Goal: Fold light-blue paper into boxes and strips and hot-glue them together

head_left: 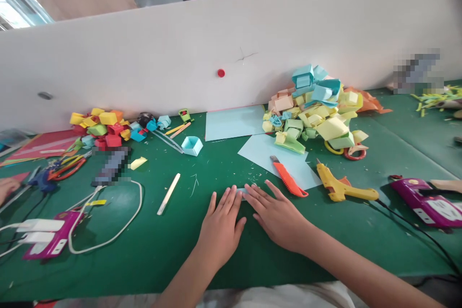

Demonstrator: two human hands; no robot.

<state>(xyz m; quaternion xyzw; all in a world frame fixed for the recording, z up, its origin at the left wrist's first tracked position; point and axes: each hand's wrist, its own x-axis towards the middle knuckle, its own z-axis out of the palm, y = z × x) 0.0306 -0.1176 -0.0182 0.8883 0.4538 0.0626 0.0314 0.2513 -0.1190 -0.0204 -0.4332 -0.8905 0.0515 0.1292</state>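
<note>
My left hand [222,226] lies palm down on the green table, its fingers stretched out and pointing away from me. Opposite it, my right hand [272,214] is also flat, with the fingers apart. Both sets of fingertips press on a small piece of light blue paper [242,192], which they mostly cover, so its full shape is hidden. Beyond the right hand, an orange utility knife [288,179] rests partly on a light blue sheet [260,151]. Farther right is a yellow glue gun [341,185] with a black cord.
Folded pastel paper pieces [310,110] are heaped at the back right. Left lie bright paper boxes [104,127], scissors [70,166], a phone [112,166] and a purple power strip [57,236]. An open blue paper box [192,146] and a pale stick [168,194] sit nearer. Another person's hand [7,187] shows far left.
</note>
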